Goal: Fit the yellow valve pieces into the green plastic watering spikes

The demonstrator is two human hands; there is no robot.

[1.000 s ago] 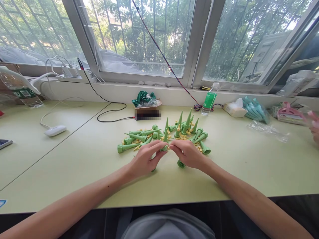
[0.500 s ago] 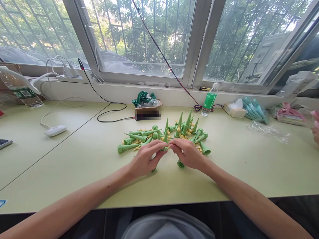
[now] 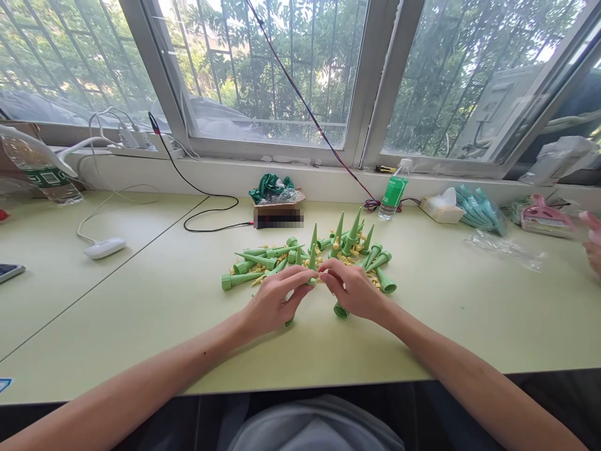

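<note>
A heap of green cone-shaped plastic spikes [image 3: 328, 250] with small yellow pieces among them lies on the pale green table [image 3: 164, 300]. My left hand [image 3: 275, 299] is closed round one green spike [image 3: 311, 280], whose other end shows below the fingers. My right hand [image 3: 354, 289] pinches at the same spike's end, fingertips touching those of the left. What the right fingers hold is too small to make out. Another green spike [image 3: 341, 310] pokes out under the right palm.
A small cardboard box [image 3: 278, 210] with green bags stands behind the heap. A green-labelled bottle [image 3: 393, 194], tissue box [image 3: 441, 208] and teal packets [image 3: 481, 210] sit at back right. Cables and a white mouse [image 3: 104, 247] lie left. Another person's hand [image 3: 592, 244] shows at the right edge.
</note>
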